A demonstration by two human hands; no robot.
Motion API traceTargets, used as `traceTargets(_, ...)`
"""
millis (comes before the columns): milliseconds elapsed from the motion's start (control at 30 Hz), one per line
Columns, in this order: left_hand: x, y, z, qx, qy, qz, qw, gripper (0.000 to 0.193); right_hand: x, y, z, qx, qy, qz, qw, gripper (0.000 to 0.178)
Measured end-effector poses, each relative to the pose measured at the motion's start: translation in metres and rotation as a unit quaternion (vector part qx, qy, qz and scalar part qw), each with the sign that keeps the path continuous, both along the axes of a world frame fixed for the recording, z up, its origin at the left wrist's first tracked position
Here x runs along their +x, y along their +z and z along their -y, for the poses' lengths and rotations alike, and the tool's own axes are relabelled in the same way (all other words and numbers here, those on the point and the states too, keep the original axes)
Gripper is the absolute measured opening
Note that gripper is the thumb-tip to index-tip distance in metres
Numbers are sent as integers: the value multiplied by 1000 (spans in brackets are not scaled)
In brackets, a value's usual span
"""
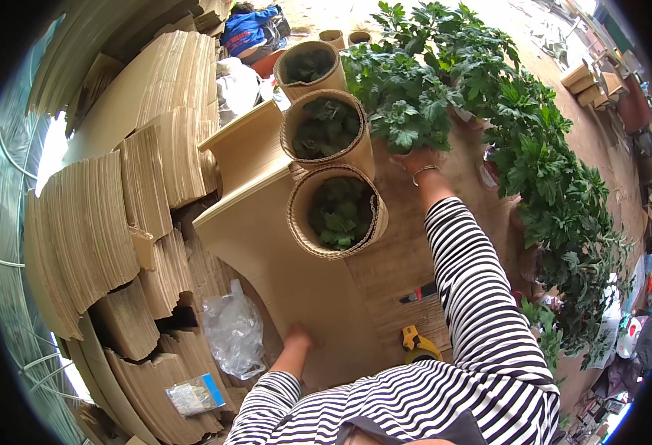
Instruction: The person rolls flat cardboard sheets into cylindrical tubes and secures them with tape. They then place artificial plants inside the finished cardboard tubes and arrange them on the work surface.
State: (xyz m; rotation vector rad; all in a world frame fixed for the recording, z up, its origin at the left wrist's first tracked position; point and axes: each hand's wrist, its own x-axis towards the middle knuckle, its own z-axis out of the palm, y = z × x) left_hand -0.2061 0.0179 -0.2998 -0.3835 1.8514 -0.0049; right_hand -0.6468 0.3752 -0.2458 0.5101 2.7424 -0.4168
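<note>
My right hand [419,159] reaches out to a leafy green potted plant [407,119] and is closed around its base, where leaves hide the pot and part of the fingers. On the near part of a flat brown cardboard sheet [315,297] rests my left hand [297,339]; its fingers are too small and shaded to make out. Between the hands and farther off, three upright rolled cardboard sleeves stand in a line, each with dark green leaves inside: the near sleeve [300,215], the middle sleeve [290,133] and the far sleeve [285,70].
A red and black cutter [418,293] and a yellow tape dispenser [419,344] lie right of the sheet. Many plants [548,163] line the table's right side. Tall cardboard stacks [81,230] and a clear plastic bag [233,334] are at left. A person in blue [248,33] is beyond.
</note>
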Motion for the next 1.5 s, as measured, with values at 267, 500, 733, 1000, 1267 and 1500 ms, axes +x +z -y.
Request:
traceTargets(267,3,-15,6,7,4,8,1000,106,11,-14,14,10,-88,-78,993,124)
traceTargets(500,-6,19,-5,17,41,-5,999,107,1,-19,26,5,-82,-71,994,107)
traceTargets(733,-4,25,-7,5,56,-45,997,113,4,-12,15,26,-7,-93,995,92)
traceTargets(1000,16,-23,15,20,25,10,999,133,78,-7,-3,85,115,-126,982,75)
traceTargets(1267,9,-19,11,29,-18,22,999,130,210,-50,-69,122,78,-315,938,59)
traceTargets(1500,9,-24,12,20,-23,5,1000,125,294,-47,-120,47,-47,-81,995,70)
